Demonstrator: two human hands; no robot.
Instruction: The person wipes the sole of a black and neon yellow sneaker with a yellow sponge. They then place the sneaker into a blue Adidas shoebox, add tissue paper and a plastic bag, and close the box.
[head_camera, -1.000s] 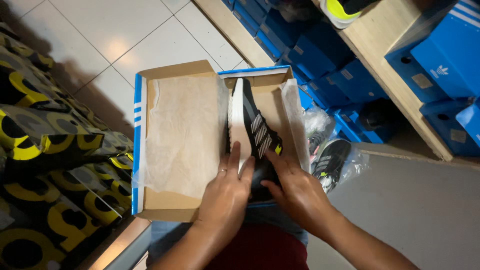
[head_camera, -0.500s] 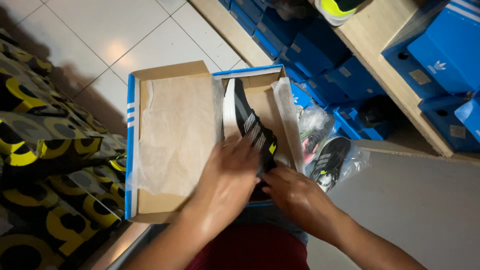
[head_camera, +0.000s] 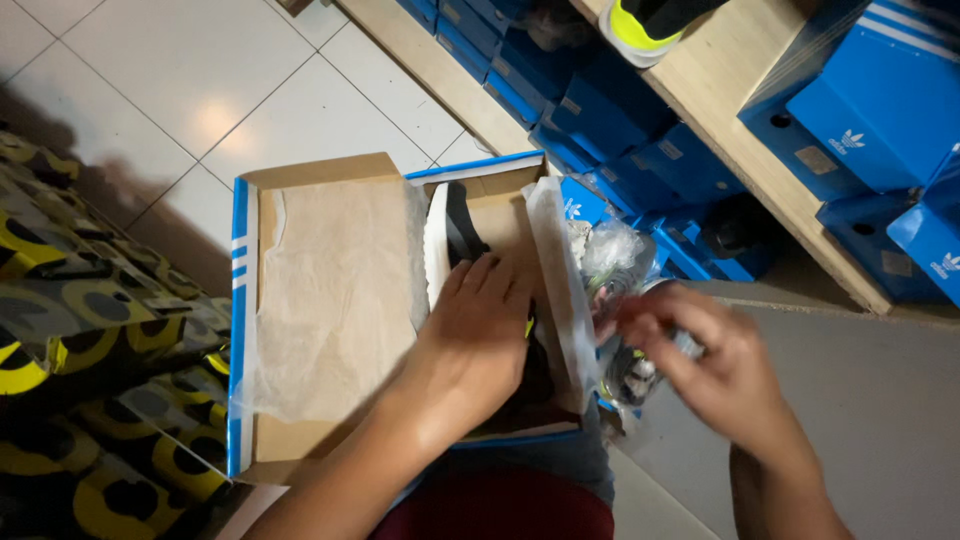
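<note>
Left hand (head_camera: 478, 345): laid palm down, fingers together and flat, on a black shoe (head_camera: 462, 235) with a white sole, which is pressed into the right half of an open shoe box (head_camera: 240, 300). Nothing is clasped by this hand; the shoe is only held down.

Right hand (head_camera: 715, 365): raised just outside the box's right edge, blurred, its fingers curled about a second shoe in a clear plastic bag (head_camera: 620, 300). Whether the bag is truly gripped cannot be told from the blur.

Shoe box: cardboard inside, blue with white stripes outside, lid folded open to the left, carried on the person's lap above a dark red garment (head_camera: 500, 505).

Wrapping tissue (head_camera: 335, 295): pale, crumpled, spread over the left half of the box and the lid; a further strip (head_camera: 560, 270) is draped over the box's right wall, just beside the left hand.

Shoe boxes (head_camera: 880, 100), blue: stacked on and under a wooden shelf (head_camera: 740, 90) at the upper right; a shoe with a yellow-green sole (head_camera: 640, 25) is stood at the shelf's far edge.

Boxes, black and yellow patterned (head_camera: 70, 330): piled along the left edge, touching the lap box.

Floor (head_camera: 200, 80): white tile, upper left.
</note>
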